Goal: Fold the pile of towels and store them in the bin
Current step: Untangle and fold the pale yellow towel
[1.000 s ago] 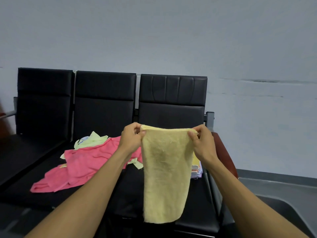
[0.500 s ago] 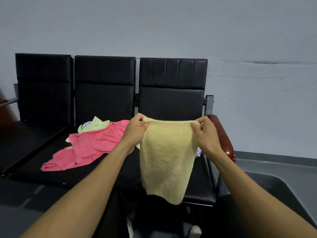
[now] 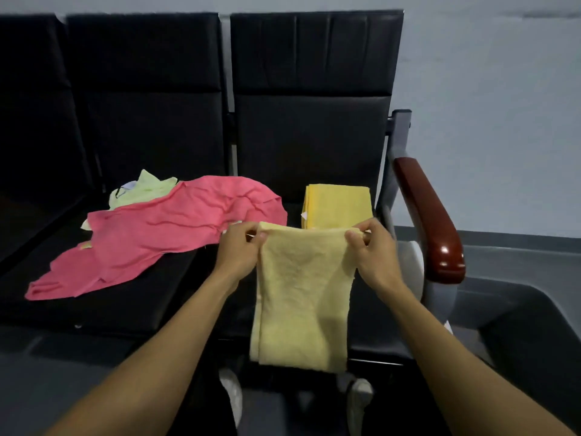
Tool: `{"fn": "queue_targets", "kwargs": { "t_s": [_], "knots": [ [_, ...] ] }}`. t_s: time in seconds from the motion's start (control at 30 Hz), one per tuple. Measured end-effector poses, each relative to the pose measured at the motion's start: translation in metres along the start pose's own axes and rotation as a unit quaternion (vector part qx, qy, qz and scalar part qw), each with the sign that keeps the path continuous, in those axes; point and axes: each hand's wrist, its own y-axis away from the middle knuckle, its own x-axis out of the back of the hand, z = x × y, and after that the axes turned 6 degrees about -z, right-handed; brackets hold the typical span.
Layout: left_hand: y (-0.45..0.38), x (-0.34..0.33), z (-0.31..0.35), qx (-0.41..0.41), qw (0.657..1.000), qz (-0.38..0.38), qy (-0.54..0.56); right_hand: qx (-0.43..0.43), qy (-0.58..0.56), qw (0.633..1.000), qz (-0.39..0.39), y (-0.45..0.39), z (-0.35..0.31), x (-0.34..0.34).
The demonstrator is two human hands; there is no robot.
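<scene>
On the far left, the pink towel [image 3: 163,234] lies spread and creased across the middle seat [image 3: 103,309], covering most of a pale green towel [image 3: 147,188] whose edge shows behind it. Treat these two as the unfolded pile: they lie loose and flat so that you can lift one by a corner without disturbing the other.

Your left hand [image 3: 240,247] pinches the upper left corner of the yellow towel [image 3: 303,297] between thumb and curled fingers. The towel hangs doubled, its lower edge draping past the front edge of the right seat [image 3: 374,341]. Holding it by the two top corners lets its own weight pull the layers straight and the side edges into line, which appears to be the purpose of this grip.

Behind the held towel, a folded stack [image 3: 338,204] of deeper yellow rests at the back of the right seat, close to the armrest [image 3: 429,221]. It is likely placed there to keep finished pieces apart from the pile.

Your right hand [image 3: 375,250] pinches the upper right corner in the same manner, so the top edge stays taut between both hands.

At the lower right, a dark container [image 3: 534,335] stands beside the chairs; it may be the bin, but this cannot be confirmed. Judged from this layout, the next fold should be made on the seat.
</scene>
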Motion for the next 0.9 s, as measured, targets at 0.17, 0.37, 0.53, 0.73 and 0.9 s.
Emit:
{"fn": "queue_targets", "kwargs": {
  "t_s": [0.17, 0.37, 0.53, 0.73, 0.9],
  "knots": [
    [-0.032, -0.026, -0.043, 0.029, 1.0, -0.011, -0.001, -0.044, 0.002, 0.999, -0.022, -0.032, 0.043, -0.027],
    [-0.057, -0.053, -0.069, 0.09, 0.995, -0.048, 0.016, -0.07, 0.046, 0.996, -0.043, -0.063, 0.081, -0.05],
    [-0.07, -0.065, -0.073, 0.114, 0.984, -0.116, 0.078, -0.073, 0.097, 0.987, -0.103, -0.07, 0.098, -0.061],
    [-0.08, -0.063, -0.072, 0.098, 0.977, -0.099, 0.164, -0.058, -0.011, 0.997, -0.058, -0.08, 0.094, -0.059],
    [-0.074, -0.052, -0.078, 0.143, 0.978, -0.1, 0.113, -0.143, -0.08, 0.983, -0.081, -0.069, 0.086, -0.059]
  ]
}}
